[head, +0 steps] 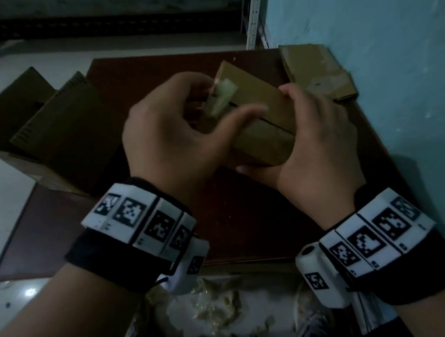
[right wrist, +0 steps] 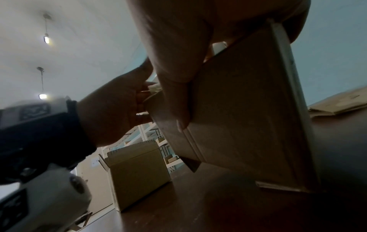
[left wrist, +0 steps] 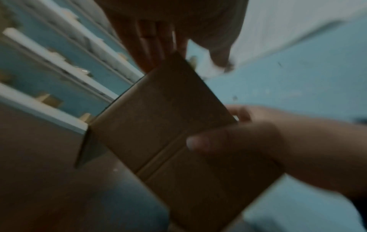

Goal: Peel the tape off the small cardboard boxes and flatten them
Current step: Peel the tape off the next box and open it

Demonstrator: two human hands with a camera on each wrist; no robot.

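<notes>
The small rectangular brown cardboard box is held tilted above the dark reddish-brown wooden bench, its matte top split by a dark seam. The right hand wraps its near end. The left hand pinches a crumpled, glossy, pale strip of tape at the box's far corner. Flattened cardboard pieces lie beyond the box.

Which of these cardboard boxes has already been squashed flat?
The flattened boxes by the blue wall, lying stacked on the table. The box in hand and the boxes at left keep their shape.
</notes>
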